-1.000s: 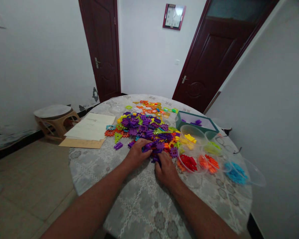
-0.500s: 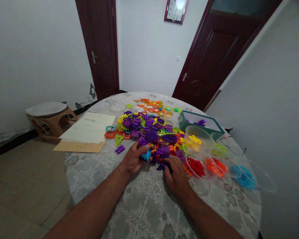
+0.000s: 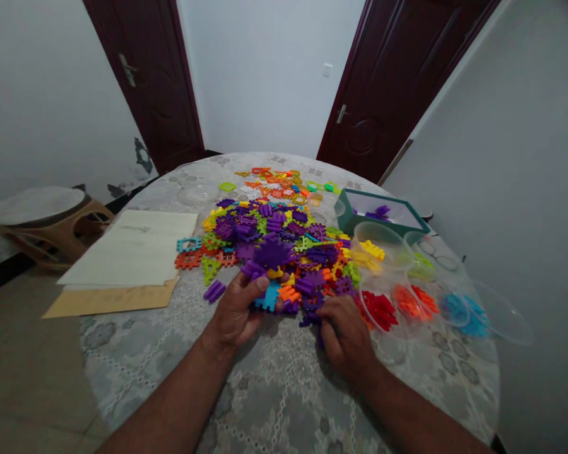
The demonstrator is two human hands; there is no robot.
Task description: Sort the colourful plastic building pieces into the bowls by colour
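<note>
A heap of colourful plastic building pieces (image 3: 274, 217), most of them purple, lies in the middle of the table. My left hand (image 3: 239, 310) is closed at the heap's near edge, its thumb pressed on a blue building piece (image 3: 268, 296). Purple, yellow and orange pieces sit right around that thumb, and I cannot tell which of them are also held. Curled fingers of my right hand (image 3: 346, 335) grip a purple building piece (image 3: 320, 333) at the front right of the heap, mostly hidden by the hand.
Clear plastic tubs hold red pieces (image 3: 378, 310), orange pieces (image 3: 415, 302), blue pieces (image 3: 464, 314) and yellow ones. Behind them stands a green-rimmed box (image 3: 343, 217) with purple pieces inside. Glasses (image 3: 447, 262) lie at the right. Paper sheets (image 3: 127, 249) overhang the left edge, near a stool (image 3: 52, 227).
The view has tipped downward and nearer to the table. My left hand stays closed on the blue piece. My right fingers have curled more, with purple showing beneath them.
</note>
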